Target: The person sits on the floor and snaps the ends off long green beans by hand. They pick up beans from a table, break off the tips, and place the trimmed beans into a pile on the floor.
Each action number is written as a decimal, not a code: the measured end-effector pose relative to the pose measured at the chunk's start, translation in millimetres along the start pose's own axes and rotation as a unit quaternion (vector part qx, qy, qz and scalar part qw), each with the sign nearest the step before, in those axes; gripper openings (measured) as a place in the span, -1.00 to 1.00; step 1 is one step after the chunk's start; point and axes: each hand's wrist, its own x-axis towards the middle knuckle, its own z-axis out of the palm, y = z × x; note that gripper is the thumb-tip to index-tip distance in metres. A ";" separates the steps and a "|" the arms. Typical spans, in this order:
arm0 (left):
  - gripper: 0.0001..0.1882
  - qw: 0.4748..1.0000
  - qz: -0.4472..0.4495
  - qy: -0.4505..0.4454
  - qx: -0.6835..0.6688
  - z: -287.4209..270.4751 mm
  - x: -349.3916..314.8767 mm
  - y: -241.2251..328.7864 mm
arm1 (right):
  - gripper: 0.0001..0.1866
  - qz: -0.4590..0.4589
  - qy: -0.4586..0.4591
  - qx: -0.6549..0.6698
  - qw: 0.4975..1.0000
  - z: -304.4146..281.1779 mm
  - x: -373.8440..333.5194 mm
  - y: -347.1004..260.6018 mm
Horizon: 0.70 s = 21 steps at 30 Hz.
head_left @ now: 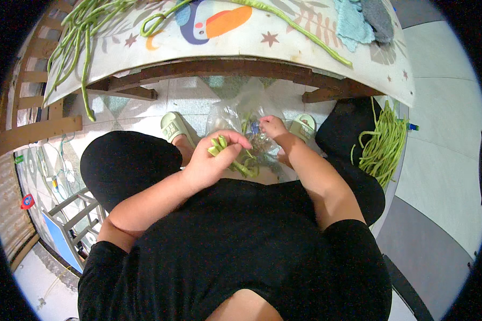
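My left hand (202, 165) is closed around a small bundle of cut long bean pieces (218, 143), whose ends stick out above the thumb and below the palm. To its right, my right hand (274, 127) is over a clear plastic bag (219, 115) between my feet. Its fingers are pinched together, and I cannot make out what is in them. Dark scraps and a bluish bit show inside the bag, partly hidden by my hands.
A long bunch of beans (384, 142) hangs beside my right knee. Ahead, a low table with a printed cloth (284, 40) bears more long beans (85, 32) at left and a light blue cloth (353, 27) at right. A small folding stool (64, 235) stands at left.
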 end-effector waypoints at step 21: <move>-0.84 0.997 -0.081 0.006 -0.005 -15.7 32.5 -10.2 | -0.82 0.179 -0.025 0.351 0.919 49.5 44.6 -26.4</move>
